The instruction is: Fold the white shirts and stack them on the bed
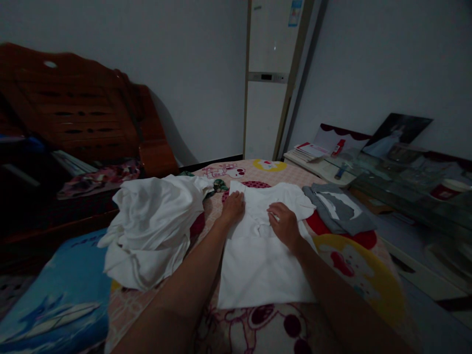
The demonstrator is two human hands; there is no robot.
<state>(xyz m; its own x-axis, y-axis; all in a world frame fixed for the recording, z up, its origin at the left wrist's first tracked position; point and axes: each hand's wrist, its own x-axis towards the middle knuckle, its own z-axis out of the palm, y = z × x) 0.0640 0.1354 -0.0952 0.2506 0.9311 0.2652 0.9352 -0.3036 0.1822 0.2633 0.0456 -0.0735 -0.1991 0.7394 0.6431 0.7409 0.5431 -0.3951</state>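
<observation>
Left hand point(233, 207), fingers close together, and right hand point(284, 223), fingers curled, neither pinch certain, both on our white shirt point(267, 270) at centre, which we judge could crease if dragged unevenly; white cloth heap point(155, 216), nine o'clock; folded grey garment point(319, 206), two o'clock.

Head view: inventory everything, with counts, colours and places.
garment: 1, white, beneath both hands
cloth pile: 1, white, left
folded garment: 1, grey, right
tablecloth: 1, pink, beneath
printed item: 1, blue, lower left
bench: 1, brown, back left
flowered cloth: 1, pink, on bench
tall unit: 1, white, centre
papers: several, white, right
red item: 1, red, right
photo: 1, dark, right
cup: 1, red-white, right
glass shelves: uncountable, clear, right
left hand: 1, bare, on garment
right hand: 1, bare, on garment
</observation>
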